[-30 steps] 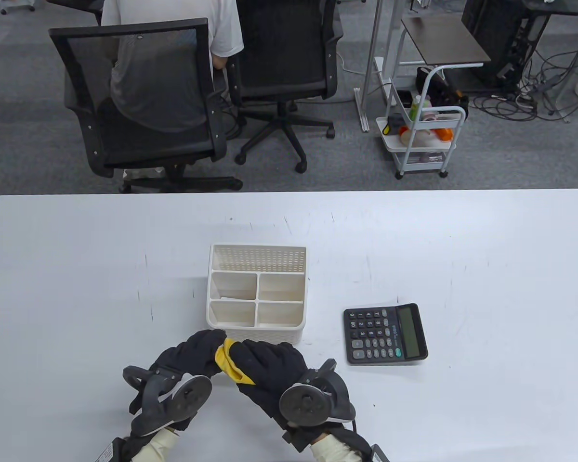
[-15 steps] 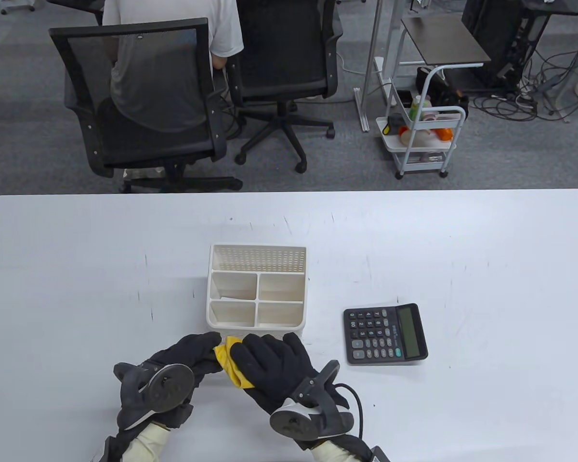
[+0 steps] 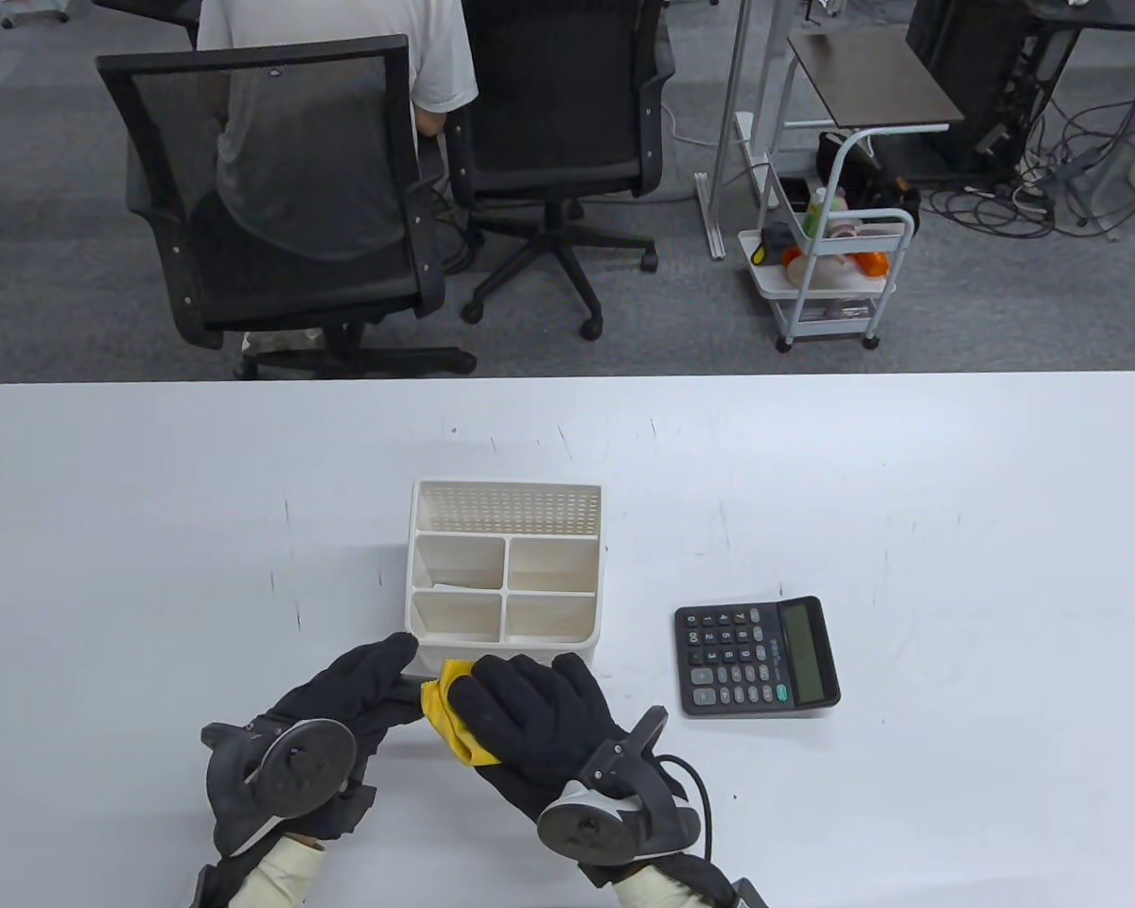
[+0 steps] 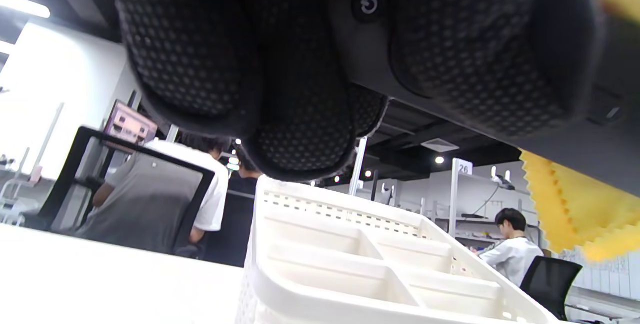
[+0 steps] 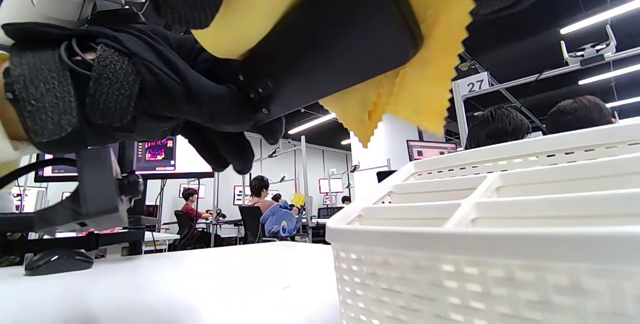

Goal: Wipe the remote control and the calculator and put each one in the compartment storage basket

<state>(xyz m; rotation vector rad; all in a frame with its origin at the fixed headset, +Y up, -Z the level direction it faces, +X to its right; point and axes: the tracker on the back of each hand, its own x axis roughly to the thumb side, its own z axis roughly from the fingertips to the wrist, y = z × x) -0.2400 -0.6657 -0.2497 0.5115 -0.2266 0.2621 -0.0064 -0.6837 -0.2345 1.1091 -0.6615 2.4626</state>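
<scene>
Two hands: both are working over the near table edge, just in front of the basket.
Left hand (image 3: 340,690): I'm seeing it gripping the remote control (image 3: 405,683) by one end, fingers curled round the dark body; the left wrist view is showing the remote's power button between the gloved fingers (image 4: 300,113).
Right hand (image 3: 530,709): it is wrapping a yellow cloth (image 3: 449,709) round the other end of the remote, fingers curled over the cloth.
Remote position: it is being held off the table, between the two hands; the right wrist view is showing its dark end (image 5: 330,38) sticking out of the cloth (image 5: 425,73) above the basket's near rim.
Cloth detail: a zigzag-cut edge is hanging down below the remote in both wrist views.
Basket: the white compartment storage basket (image 3: 503,653) is sitting on the white table (image 3: 908,492), four small compartments in front and one long one at the back, all showing nothing inside.
Calculator (image 3: 755,656): it is lying flat, keys up, to the right of the basket, well apart from both hands.
Background: I'm seeing a person (image 3: 340,95) sitting in a black mesh chair (image 3: 274,189) beyond the table, and a white trolley (image 3: 837,274) further right.
</scene>
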